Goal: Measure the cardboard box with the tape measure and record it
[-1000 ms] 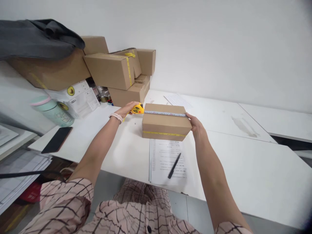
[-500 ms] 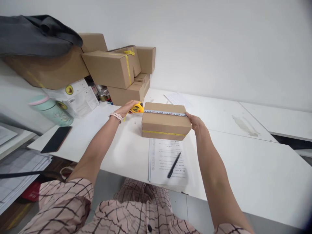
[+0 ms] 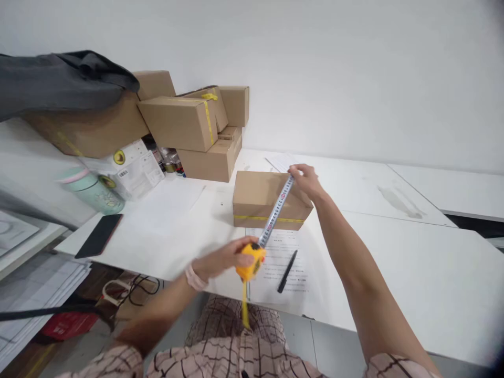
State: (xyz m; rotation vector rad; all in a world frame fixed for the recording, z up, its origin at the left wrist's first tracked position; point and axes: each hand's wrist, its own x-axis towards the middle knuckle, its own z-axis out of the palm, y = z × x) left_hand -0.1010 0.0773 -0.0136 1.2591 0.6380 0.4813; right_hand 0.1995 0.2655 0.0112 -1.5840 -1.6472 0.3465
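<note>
My left hand [image 3: 226, 257] grips the yellow case of a tape measure [image 3: 252, 261] in front of a cardboard box [image 3: 255, 191]. A yellow strap dangles below the case. The blade [image 3: 275, 210] is drawn out and runs slantwise over the box to my right hand [image 3: 305, 180], whose fingers pinch its end near the box's back right edge. Yellow tape runs along the front side of the box. Under the tape measure lie printed sheets [image 3: 263, 286], with a black pen [image 3: 287, 271] on them.
Cardboard boxes [image 3: 177, 123] are stacked at the back left, with a dark cloth [image 3: 71, 81] over some. A mint green tumbler [image 3: 92, 191], a white avocado-print box [image 3: 136, 170] and a black phone [image 3: 98, 236] are on the left. More paper [image 3: 281, 160] lies behind the box.
My left hand has brought the tape case from the box's left side toward me. My right hand has moved from the right side to the back edge, so the blade now slants.
</note>
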